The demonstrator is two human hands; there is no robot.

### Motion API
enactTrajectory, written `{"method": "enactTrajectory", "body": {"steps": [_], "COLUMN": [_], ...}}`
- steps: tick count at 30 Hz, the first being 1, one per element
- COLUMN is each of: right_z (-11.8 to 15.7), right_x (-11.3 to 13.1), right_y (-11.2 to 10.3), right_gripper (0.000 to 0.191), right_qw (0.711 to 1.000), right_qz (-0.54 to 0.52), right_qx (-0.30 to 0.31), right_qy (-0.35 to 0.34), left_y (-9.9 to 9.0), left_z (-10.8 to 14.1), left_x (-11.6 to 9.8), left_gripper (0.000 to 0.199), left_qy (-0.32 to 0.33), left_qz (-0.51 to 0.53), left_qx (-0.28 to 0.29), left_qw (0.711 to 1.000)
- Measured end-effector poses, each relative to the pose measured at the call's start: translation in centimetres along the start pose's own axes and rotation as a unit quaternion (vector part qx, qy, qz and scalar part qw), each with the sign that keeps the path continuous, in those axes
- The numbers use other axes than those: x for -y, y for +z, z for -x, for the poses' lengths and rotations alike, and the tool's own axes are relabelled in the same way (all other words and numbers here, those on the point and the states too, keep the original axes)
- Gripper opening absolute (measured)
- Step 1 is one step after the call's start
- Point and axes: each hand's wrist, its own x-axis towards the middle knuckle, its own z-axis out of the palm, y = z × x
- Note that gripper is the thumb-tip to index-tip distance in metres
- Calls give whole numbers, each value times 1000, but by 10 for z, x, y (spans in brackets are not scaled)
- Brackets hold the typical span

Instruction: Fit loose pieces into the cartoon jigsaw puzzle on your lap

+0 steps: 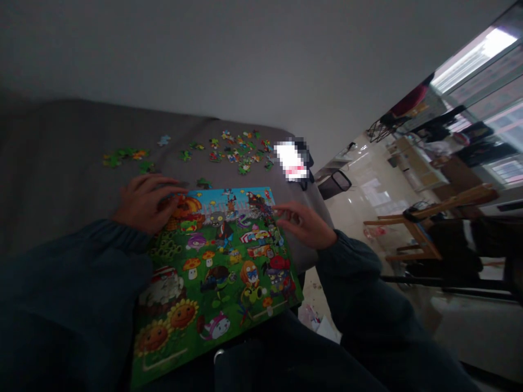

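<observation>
Two bare hands work along the top edge of a cartoon-printed jigsaw puzzle [216, 283], which lies tilted across the person's lap, its far edge on a grey sofa [69, 158]. The left hand [145, 204] sits at about 10 o'clock from the puzzle's middle, fingers curled over the top-left corner. Whether they pinch a piece is impossible to tell, since the fingertips blur into the orange artwork. The right hand [304, 224] is at about 2 o'clock, its fingers loosely parted and narrowly spread, holding nothing visible, with the fingertips just at the board's upper right corner.

Loose jigsaw pieces [239, 148] lie scattered on the sofa at about 12 o'clock, well beyond the board, with one [203, 183] close to its top edge. Fitting pieces along that edge looks like the step in hand, and it seems to call for matching a loose piece's colours to the sky and fence there — though any gaps are too dim to make out. A wooden chair [420, 228] stands off at 3 o'clock.
</observation>
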Motion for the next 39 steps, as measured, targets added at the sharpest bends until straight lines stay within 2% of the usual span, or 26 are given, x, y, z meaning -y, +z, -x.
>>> {"method": "enactTrajectory", "body": {"steps": [3,7,9,12,15,18,20,24,26,28,33,39], "right_z": [-60,-141,-168,-186,-183,-163,-137,-75,-51,-39,-46,-61], "right_x": [-12,-32,-40,-44,-39,-20,-1,37,51,58,67,71], "right_y": [-7,10,23,35,34,26,22,27,37,50,74,92], "right_gripper": [32,32,29,28,21,12,14,18,17,18,18,19], "right_qw": [999,995,993,991,992,997,999,981,974,972,968,965], "right_qz": [38,73,86,90,76,44,15,-83,-75,-66,-61,-31], "right_qx": [-10,-51,-65,-74,-73,-40,2,163,191,205,236,249], "right_qy": [22,40,53,68,73,54,29,-65,-94,-93,-59,-74], "left_y": [-2,-3,-4,-3,-2,0,1,1,1,0,-3,-3], "left_z": [-1,-2,-1,0,1,2,3,3,2,2,2,2], "left_x": [-1,-1,-1,-2,-2,-2,-3,-6,-7,-9,-11,-12], "left_gripper": [30,33,34,34,33,32,31,28,28,27,27,28], "left_qy": [-8,-4,-3,-6,-13,-22,-26,-32,-36,-38,-43,-50], "left_qz": [5,10,11,13,18,26,31,36,38,39,38,33], "left_qx": [-1,-1,2,8,9,6,2,-3,-3,-3,0,10], "left_qw": [1000,1000,1000,1000,1000,999,999,999,999,999,998,998]}}
